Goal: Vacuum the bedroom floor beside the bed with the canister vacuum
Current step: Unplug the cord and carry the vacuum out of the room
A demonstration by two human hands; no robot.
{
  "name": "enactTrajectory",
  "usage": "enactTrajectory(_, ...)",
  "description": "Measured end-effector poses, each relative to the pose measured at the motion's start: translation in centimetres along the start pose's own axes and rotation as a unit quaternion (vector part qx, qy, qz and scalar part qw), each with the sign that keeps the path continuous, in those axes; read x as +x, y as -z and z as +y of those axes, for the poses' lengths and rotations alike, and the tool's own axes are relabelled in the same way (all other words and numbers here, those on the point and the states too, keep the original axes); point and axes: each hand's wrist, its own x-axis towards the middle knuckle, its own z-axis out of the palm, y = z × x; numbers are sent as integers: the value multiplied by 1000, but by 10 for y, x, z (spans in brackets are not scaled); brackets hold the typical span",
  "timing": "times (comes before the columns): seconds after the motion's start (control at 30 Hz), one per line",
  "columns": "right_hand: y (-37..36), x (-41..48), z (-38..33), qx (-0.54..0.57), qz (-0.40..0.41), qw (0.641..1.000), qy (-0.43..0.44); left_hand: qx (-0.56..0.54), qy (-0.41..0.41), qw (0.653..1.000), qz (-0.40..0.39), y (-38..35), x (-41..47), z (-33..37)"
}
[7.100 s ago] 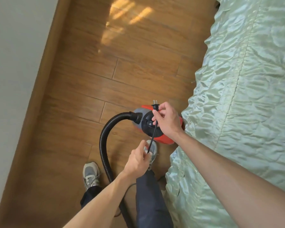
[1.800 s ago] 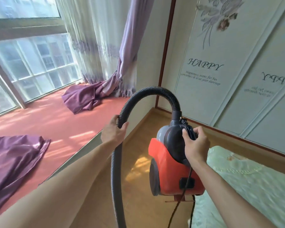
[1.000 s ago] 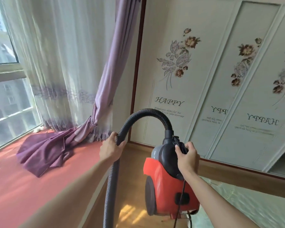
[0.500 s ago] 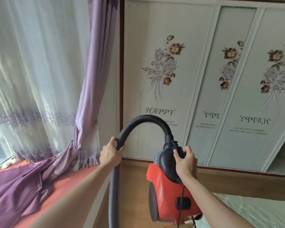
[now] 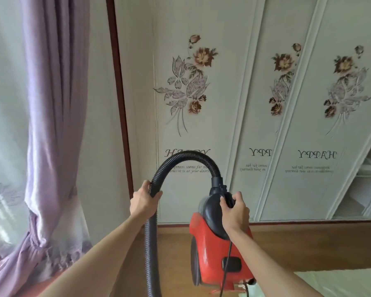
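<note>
Right hand (image 5: 235, 213) carries the canister vacuum (image 5: 219, 249) upright, hose (image 5: 186, 156) end up.

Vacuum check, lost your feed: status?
Right hand grips canister vacuum handle, lifted. Left hand holds hose. Power cord dangling.

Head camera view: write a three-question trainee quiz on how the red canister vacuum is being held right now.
1. True or false: the red canister vacuum is resting on the brown wooden floor.
2. Which hand grips the ribbed black hose? A) left hand B) right hand C) neither
3. Fill in: the thin black power cord hangs down across the vacuum's ____ body.

Key
1. False; it is lifted clear of the floor by its dark top handle.
2. A; the right hand holds the handle.
3. red
</note>
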Motion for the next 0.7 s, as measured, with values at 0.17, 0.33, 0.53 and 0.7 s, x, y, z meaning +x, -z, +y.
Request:
enactTrajectory(0.17,-33,53,11,-28,14,999,-11,-14,-12,999,-32,-36,72,7)
enactTrajectory(0.33,-65,117,20,-31,53,997,-43,-30,-55,996,-69,-86,160,33)
enactTrajectory(0.53,-92,201,18,-53,125,987,-81,-25,-123,984,-122,-152,264,79)
enactTrajectory(0.7,-87,255,12,-91,187,973,-101,-44,-168,972,-161,-195,323,129)
